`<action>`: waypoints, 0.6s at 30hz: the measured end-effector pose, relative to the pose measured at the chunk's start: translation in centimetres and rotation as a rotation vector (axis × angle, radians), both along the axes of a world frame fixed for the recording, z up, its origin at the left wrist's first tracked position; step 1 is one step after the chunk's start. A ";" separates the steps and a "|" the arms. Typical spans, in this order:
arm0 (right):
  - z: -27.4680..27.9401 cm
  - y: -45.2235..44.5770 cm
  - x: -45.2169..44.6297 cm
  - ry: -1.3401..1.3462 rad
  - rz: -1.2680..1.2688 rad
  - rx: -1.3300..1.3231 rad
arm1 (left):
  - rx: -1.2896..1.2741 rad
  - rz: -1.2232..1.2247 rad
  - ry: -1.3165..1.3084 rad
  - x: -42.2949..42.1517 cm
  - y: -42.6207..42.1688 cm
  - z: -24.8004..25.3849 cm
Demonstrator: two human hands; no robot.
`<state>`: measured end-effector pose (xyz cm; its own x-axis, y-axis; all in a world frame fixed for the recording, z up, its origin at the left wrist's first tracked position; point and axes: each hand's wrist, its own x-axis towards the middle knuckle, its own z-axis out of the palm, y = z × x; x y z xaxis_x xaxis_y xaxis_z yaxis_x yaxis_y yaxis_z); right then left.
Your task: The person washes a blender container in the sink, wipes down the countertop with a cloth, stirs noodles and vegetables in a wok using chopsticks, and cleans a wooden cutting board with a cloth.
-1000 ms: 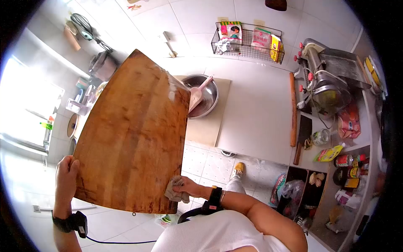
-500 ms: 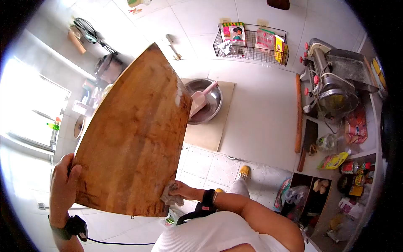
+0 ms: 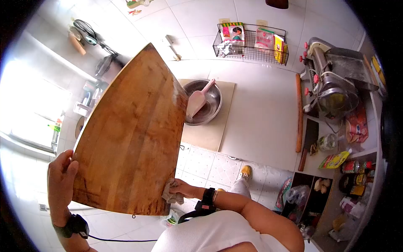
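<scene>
A large wooden board (image 3: 130, 134), stained dark in patches, is held up and tilted in front of me. My left hand (image 3: 62, 176) grips its left edge, thumb on the near face and the other fingers partly hidden. At the lower right edge, my right hand (image 3: 181, 189) is closed round a crumpled greyish cloth (image 3: 171, 194), which touches the board. Beyond the board's right edge, a steel bowl (image 3: 216, 105) with a pink scoop (image 3: 197, 101) in it rests on a beige mat (image 3: 210, 140).
A white worktop (image 3: 260, 109) extends right, with a rolling pin (image 3: 298, 113) along its edge. A metal pasta-type machine (image 3: 331, 84) stands at the far right. Above, a wire basket (image 3: 252, 49) holds packets. Shelves of jars and bags (image 3: 350, 189) line the lower right.
The board has shifted slightly left, showing more of the bowl and scoop. My left hand has moved a little left and up with it. The cloth remains at the board's right edge.
</scene>
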<state>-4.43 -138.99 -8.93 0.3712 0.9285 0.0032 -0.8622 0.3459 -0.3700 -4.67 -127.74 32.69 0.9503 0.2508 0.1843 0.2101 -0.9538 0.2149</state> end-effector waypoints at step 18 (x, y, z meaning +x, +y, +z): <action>0.9 -1.4 -1.3 -0.078 -0.016 -0.047 | -0.173 0.072 0.011 -3.6 1.9 -0.3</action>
<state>-5.73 -140.43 -8.04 0.3865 0.9222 -0.0103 -0.8245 0.3405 -0.4519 -8.26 -125.89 32.34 0.9305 0.3455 0.1220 0.2798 -0.8850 0.3722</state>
